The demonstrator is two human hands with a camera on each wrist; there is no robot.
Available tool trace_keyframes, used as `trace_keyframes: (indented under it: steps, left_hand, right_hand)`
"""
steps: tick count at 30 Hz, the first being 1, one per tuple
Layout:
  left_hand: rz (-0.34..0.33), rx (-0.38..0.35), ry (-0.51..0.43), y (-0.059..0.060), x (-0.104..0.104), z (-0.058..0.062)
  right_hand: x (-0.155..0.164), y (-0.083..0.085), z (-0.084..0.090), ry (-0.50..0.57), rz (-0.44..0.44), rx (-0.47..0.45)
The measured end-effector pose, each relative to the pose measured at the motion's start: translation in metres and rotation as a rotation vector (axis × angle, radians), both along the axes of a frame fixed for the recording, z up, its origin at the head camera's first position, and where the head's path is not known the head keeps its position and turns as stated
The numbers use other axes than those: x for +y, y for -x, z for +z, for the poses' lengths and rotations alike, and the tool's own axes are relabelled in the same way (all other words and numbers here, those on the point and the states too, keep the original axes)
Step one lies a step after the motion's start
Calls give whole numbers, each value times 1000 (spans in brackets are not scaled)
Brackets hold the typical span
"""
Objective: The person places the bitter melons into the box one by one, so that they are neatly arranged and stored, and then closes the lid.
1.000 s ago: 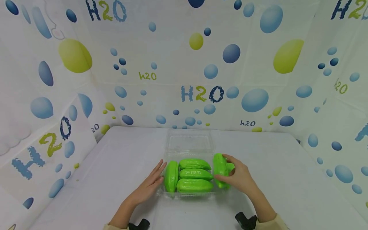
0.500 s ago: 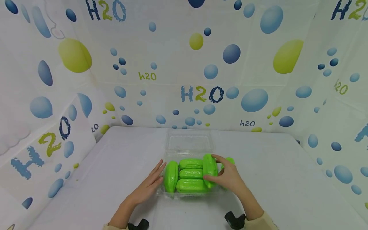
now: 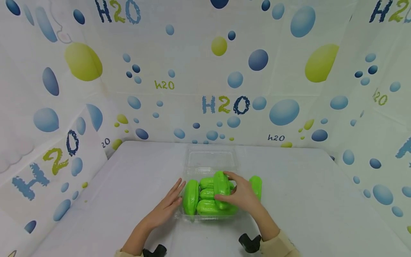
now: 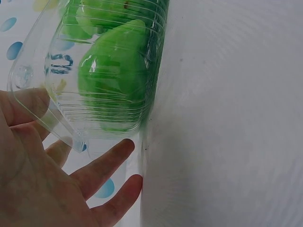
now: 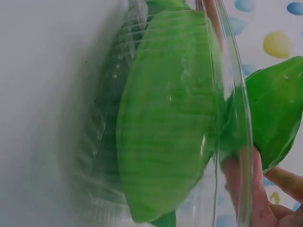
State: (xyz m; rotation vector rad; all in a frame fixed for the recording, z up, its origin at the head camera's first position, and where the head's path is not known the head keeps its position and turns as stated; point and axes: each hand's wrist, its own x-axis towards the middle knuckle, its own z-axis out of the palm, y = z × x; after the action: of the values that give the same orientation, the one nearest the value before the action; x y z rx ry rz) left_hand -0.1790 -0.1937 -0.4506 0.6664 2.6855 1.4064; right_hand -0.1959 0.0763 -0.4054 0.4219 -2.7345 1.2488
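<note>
Gourd (image 3: 221, 189) half hidden by right hand (image 3: 242, 196).

White table (image 3: 128, 185), bubble-print "H2O" walls (image 3: 224, 71)

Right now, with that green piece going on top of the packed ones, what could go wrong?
1. The right hand holds a green vegetable crosswise over a clear tray that already holds four; on top it may roll off or stop the open lid closing.
2. The left hand only rests flat against the thin tray, so pushing down could slide or flex it.
3. Another green vegetable lies outside on the table; space looks short.
</note>
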Motion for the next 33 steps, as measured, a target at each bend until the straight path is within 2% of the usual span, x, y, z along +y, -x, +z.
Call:
trace_keyframes:
  steps: [13,25,33]
  left_hand:
    - [-15,-5,-2,1,1,1]
    - [-6,-1,16,2,1,1]
    - [-6,-9,14,1,0,-1]
  right_hand:
    - [-33,4,-2,45,112,10]
    - [-51,6,-2,-11,91,23]
    - [-60,6,-4,-1,62,8]
